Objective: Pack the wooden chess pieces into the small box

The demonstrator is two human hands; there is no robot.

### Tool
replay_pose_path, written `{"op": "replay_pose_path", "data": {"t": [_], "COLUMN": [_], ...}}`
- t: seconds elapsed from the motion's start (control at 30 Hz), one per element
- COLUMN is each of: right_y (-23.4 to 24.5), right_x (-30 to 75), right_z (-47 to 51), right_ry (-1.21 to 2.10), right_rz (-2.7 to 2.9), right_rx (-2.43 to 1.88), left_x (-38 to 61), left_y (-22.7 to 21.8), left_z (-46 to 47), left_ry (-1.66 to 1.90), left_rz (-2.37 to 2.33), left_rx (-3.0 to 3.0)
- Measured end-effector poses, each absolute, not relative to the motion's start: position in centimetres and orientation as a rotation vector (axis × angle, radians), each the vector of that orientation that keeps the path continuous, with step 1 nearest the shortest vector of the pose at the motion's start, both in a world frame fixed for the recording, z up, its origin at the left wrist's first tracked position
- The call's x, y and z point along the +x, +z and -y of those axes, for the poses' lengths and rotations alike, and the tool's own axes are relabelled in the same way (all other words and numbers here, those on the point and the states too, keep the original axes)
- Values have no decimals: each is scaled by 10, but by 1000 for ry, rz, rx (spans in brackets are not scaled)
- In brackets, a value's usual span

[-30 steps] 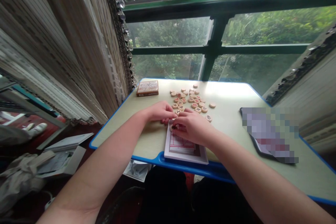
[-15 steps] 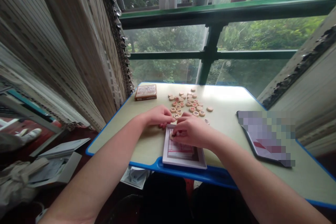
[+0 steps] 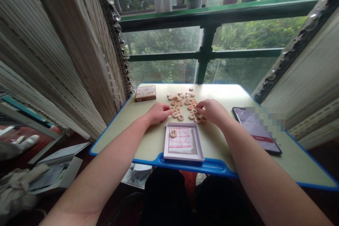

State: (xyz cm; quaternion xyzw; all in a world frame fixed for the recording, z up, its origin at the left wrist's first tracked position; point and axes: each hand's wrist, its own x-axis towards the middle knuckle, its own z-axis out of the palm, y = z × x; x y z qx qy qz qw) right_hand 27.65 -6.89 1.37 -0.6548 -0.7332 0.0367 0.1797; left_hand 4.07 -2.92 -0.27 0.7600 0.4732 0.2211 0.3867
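Observation:
A loose cluster of round wooden xiangqi pieces (image 3: 180, 117), marked in red and black, covers the middle of the table. My left hand (image 3: 160, 112) is at the cluster's left edge, fingers curled together; their tips meet a piece, and anything inside them is hidden. At the right side, my right hand (image 3: 212, 110) reaches in palm down, thumb and fingers closed on a piece among the others. Between my forearms lies a shallow white box tray (image 3: 166, 148). Inside it are a folded paper board (image 3: 182, 139) with red lines and one black-marked piece (image 3: 173, 132) near the upper left.
A flat brown box (image 3: 145, 93) sits at the table's back left. To the right lies a phone (image 3: 254, 127), partly blurred out. The table (image 3: 127, 134) has a blue rim; its front groove is under the tray's near edge. Curtains and a window stand around it.
My right hand has left the tray and moved up and right to the cluster, leaving a black-marked piece on the paper board. My left hand has shifted slightly toward the pieces.

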Motion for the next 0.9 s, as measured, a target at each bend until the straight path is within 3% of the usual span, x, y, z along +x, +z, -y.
{"op": "replay_pose_path", "data": {"t": [0.4,0.9], "right_y": [24,21], "right_x": [270,265], "right_z": [78,79], "right_ry": [175,330], "right_rz": [1952,2153], "right_rx": [-2120,-1899], "left_x": [42,38], "left_y": [-5,-4], "left_z": [29,23], "left_ry": [567,523], "left_rz": [-1185,-1109], "left_rx": [1936,1807]}}
